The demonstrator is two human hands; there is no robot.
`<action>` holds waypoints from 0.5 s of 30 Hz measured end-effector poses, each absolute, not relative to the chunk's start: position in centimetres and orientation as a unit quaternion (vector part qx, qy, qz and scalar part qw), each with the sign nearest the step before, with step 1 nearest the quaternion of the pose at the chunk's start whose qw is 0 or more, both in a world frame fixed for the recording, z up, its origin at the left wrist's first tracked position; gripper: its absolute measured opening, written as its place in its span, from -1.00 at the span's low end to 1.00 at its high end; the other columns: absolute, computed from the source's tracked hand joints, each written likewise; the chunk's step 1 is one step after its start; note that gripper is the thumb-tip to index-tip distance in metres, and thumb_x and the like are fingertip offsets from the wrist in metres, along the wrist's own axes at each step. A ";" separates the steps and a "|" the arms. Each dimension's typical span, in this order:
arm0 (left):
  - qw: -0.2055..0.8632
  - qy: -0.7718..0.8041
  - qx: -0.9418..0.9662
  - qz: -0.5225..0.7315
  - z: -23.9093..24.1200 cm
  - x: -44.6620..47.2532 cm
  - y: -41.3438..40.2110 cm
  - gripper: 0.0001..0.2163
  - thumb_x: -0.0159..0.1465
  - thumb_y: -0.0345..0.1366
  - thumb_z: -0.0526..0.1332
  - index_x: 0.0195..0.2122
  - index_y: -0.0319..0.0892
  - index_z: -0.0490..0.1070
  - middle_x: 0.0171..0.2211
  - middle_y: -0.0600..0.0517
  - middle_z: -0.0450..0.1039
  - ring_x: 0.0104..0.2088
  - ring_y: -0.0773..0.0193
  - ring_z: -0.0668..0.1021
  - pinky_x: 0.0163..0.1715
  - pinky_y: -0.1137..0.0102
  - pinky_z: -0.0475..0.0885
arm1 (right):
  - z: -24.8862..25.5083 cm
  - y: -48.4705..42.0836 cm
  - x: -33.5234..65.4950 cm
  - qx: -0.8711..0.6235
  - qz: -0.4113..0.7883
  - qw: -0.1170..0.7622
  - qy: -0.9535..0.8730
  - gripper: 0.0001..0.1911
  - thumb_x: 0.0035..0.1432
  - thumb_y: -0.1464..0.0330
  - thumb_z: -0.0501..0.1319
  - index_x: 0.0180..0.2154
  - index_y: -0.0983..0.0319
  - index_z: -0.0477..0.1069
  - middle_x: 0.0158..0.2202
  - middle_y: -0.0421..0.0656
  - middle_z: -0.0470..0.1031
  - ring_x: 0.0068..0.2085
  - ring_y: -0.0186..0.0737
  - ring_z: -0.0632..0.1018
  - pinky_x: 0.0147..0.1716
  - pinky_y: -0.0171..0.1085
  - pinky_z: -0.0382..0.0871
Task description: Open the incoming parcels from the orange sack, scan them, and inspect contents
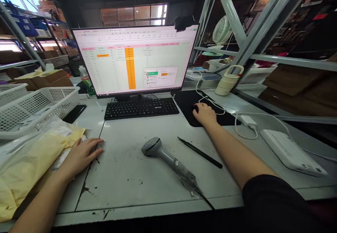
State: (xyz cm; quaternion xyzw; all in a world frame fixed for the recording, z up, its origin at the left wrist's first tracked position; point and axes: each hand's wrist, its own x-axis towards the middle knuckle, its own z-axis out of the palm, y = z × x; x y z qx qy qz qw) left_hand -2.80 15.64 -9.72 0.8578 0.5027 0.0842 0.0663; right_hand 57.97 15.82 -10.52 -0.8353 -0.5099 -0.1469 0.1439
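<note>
My right hand rests over a dark computer mouse on the black mouse pad, fingers curled round it. Most of the mouse is hidden under the hand. On the left, my left hand lies on the desk with its fingers stretched out, beside a yellow package in clear plastic. A grey barcode scanner lies between my arms, its handle wrapped in clear film. To its right is a slim black pen-like tool. A black keyboard sits below the monitor, which shows a spreadsheet.
A white perforated basket and a black phone are at the left, near a green-labelled bottle. On the right are a white power bank, white cables, an adapter, a cream tumbler and metal shelf beams.
</note>
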 end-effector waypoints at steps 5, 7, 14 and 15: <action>0.070 0.502 0.858 0.081 -9.8 -3.0 15.8 -0.53 0.43 0.07 0.01 0.22 0.03 0.46 0.26 -0.08 0.48 0.25 -0.10 0.50 0.38 -0.26 0.06 | -10.6 15.9 58.1 -0.834 -0.143 0.149 -0.511 -0.51 0.35 0.23 0.03 0.18 0.21 0.47 0.26 0.08 0.42 0.09 0.16 0.48 0.03 0.02 0.39; 0.072 0.505 0.856 0.079 -9.9 -3.0 15.9 -0.53 0.43 0.07 0.01 0.22 0.04 0.45 0.27 -0.07 0.48 0.26 -0.10 0.50 0.38 -0.28 0.05 | -10.5 15.8 58.0 -0.833 -0.142 0.150 -0.513 -0.51 0.35 0.23 0.03 0.19 0.21 0.47 0.26 0.08 0.42 0.09 0.16 0.48 0.02 0.03 0.40; 0.077 0.508 0.855 0.074 -9.9 -3.1 16.0 -0.51 0.42 0.11 0.01 0.22 0.03 0.45 0.27 -0.04 0.48 0.26 -0.11 0.50 0.39 -0.29 0.02 | -10.4 15.7 57.8 -0.835 -0.136 0.153 -0.511 -0.52 0.32 0.23 0.05 0.18 0.20 0.46 0.25 0.07 0.43 0.10 0.16 0.46 0.01 0.04 0.41; 0.077 0.507 0.855 0.075 -9.9 -3.2 16.0 -0.51 0.42 0.11 0.01 0.22 0.03 0.45 0.27 -0.04 0.48 0.26 -0.11 0.50 0.40 -0.29 0.02 | -10.4 15.7 57.8 -0.836 -0.136 0.153 -0.510 -0.52 0.32 0.24 0.05 0.18 0.20 0.46 0.25 0.07 0.43 0.10 0.16 0.46 0.02 0.04 0.41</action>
